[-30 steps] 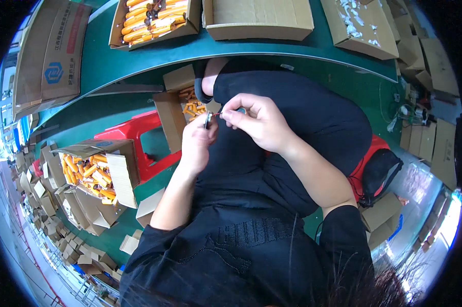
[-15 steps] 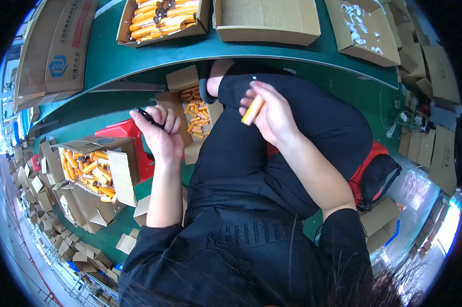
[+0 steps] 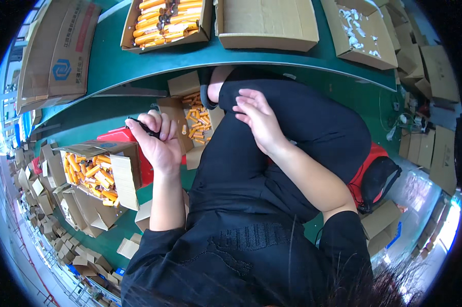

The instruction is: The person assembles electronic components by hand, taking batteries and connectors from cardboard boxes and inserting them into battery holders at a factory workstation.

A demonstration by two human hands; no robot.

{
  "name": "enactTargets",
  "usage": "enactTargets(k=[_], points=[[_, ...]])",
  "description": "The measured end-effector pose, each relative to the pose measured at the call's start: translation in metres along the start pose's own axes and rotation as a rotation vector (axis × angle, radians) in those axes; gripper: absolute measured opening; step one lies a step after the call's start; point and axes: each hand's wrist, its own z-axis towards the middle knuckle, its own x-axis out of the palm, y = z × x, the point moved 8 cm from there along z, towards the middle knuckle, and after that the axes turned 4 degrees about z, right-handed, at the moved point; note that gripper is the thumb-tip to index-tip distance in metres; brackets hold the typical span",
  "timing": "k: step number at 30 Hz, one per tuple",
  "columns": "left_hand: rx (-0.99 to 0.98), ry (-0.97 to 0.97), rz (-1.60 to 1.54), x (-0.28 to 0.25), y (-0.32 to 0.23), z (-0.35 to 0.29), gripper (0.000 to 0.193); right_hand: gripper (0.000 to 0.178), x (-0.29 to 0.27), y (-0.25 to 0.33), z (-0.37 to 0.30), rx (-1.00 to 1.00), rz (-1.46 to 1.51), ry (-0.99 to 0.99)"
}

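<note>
Black and slender, a small clip-like part (image 3: pixel 141 128) sits pinched in the curled fingers of your left hand (image 3: pixel 159 140), which closes snugly on it just above an open corrugated cardboard box (image 3: pixel 119 171) packed with smooth orange cylinders (image 3: pixel 90 174). Your right hand (image 3: pixel 259 120) lies loose and empty, fingers gently spread, resting on the matte black cloth of your raised knee (image 3: pixel 292 110). Between the two hands, a smaller cardboard box (image 3: pixel 176 118) on the green floor holds a scatter of orange pieces (image 3: pixel 196 120), just beyond your left fingertips.
</note>
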Motion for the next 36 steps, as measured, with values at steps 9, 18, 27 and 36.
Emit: enactTargets(k=[9,18,27,36], points=[[0.447,0.193,0.669,0.088,-0.032,0.02,0.035,0.012,0.011,-0.011,0.007,-0.054,-0.552,0.189],[0.754,0.535,1.241,0.225,-0.017,0.052,0.022,0.011,0.014,-0.022,0.019,-0.269,-1.054,0.228],[0.774,0.305,1.642,0.167,-0.048,0.166,0.026,0.011,0.013,-0.015,0.009,-0.372,-1.104,0.289],[0.895,0.595,2.113,0.143,-0.029,0.231,0.033,0.01,0.022,-0.021,0.012,-0.353,-1.158,0.342]])
